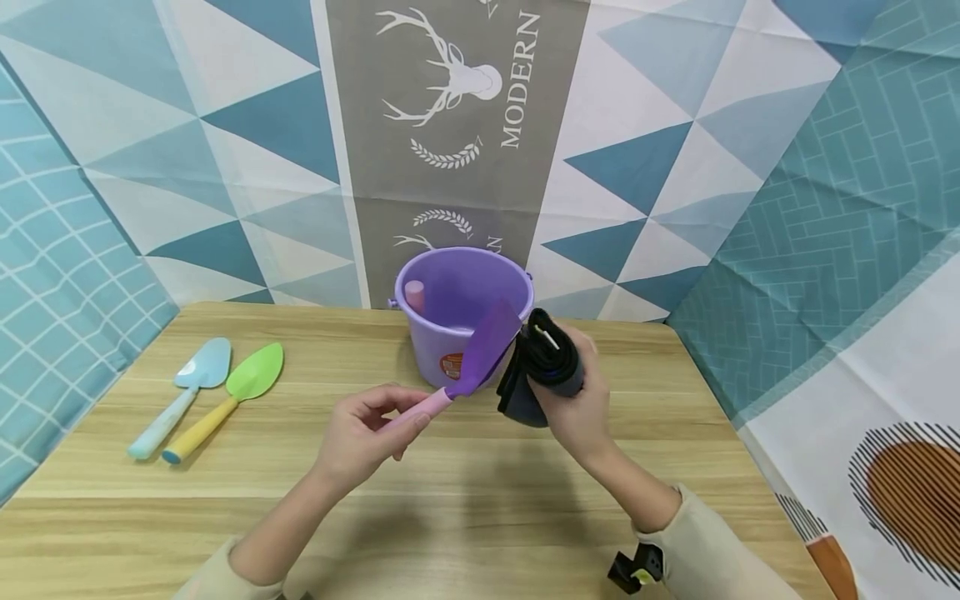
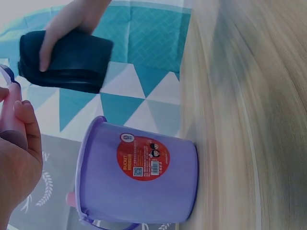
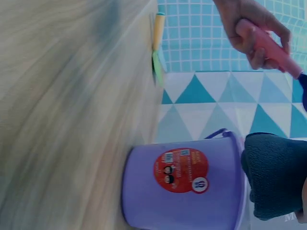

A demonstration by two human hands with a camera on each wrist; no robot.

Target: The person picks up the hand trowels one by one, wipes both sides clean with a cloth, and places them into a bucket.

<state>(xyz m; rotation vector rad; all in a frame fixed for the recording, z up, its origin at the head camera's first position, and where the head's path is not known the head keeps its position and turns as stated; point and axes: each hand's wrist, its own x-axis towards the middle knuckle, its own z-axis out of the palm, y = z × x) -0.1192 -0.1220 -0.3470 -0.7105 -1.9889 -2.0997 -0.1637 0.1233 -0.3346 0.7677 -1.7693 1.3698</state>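
Note:
My left hand (image 1: 375,429) grips the pink handle of a purple toy shovel (image 1: 487,346), its blade slanting up to the right in front of the bucket's rim. On the right, a rolled dark cloth (image 1: 551,358) is held in my right hand (image 1: 588,400), close by the blade tip; whether they touch I cannot tell. Behind both stands a purple bucket (image 1: 431,350) with a red label, upright on the table. A pink handle end (image 1: 415,293) shows inside it; the rest of that tool is hidden. In the right wrist view the cloth (image 3: 273,175) looks dark teal and fuzzy.
At the table's left lie a blue shovel (image 1: 204,364) and a green shovel with a yellow handle (image 1: 255,373), side by side. Patterned cloth hangings (image 1: 285,142) rise behind the wooden table (image 1: 300,492) and along both its sides.

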